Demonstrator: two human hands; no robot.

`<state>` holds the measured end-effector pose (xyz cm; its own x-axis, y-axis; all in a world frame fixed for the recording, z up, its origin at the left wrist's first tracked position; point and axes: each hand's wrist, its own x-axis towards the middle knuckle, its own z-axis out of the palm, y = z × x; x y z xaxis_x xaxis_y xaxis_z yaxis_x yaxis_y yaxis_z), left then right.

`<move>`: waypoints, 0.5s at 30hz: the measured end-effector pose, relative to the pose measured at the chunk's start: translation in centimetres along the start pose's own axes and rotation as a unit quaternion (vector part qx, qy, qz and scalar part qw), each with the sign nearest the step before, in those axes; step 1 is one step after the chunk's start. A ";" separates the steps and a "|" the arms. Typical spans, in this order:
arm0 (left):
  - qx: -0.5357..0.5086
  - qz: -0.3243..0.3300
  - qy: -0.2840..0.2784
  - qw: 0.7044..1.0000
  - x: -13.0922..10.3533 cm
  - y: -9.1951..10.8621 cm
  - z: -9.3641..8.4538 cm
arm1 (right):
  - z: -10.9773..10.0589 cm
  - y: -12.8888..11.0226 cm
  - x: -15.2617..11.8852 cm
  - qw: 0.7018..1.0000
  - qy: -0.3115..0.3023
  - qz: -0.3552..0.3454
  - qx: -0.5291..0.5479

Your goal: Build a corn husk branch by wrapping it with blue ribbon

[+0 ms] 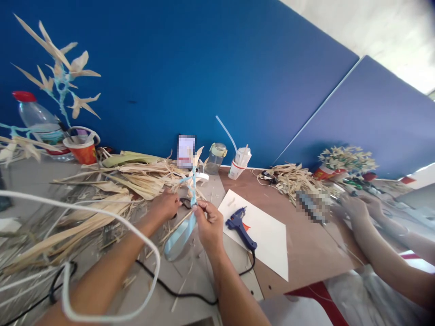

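Observation:
My right hand (210, 224) is closed in a pinch around a stem wrapped in light blue ribbon (194, 188), held upright with pale corn-husk petals (197, 156) at its top. A loose length of the light blue ribbon (180, 240) loops down from the pinch towards the table. Just left of the stem, my left hand (166, 204) is closed, fingers curled, on what looks like a pair of scissors (185, 203); a black handle loop shows beside the fingers and the blades cannot be made out.
A blue glue gun (243, 228) lies on a white sheet (272, 244), its black cord crossing the table. Dried corn husks (136, 179) heap at left. Behind stand a phone (186, 151), a jar (216, 158) and a paper cup (238, 168). A co-worker's hands (356, 206) are at right.

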<state>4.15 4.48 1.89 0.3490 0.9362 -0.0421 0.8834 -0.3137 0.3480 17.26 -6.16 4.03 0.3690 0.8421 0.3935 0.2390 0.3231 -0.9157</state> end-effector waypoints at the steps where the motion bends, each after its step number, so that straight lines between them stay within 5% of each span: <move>1: 0.002 0.003 0.002 1.000 -0.1 -0.6 0.0 | -0.1 0.0 0.0 1.000 0.002 -0.001 -0.001; 8: -0.012 0.018 0.055 0.998 0.1 -4.5 -0.3 | -0.1 0.2 -0.1 1.000 0.002 -0.004 -0.013; 15: -0.116 0.007 0.128 0.985 2.6 -2.8 -0.6 | -0.1 0.2 0.1 1.000 0.017 0.013 0.009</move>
<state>2.39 7.85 1.33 0.2434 0.9508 0.1918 0.7733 -0.3095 0.5533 17.45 -6.07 3.92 0.4047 0.8351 0.3726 0.2135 0.3099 -0.9265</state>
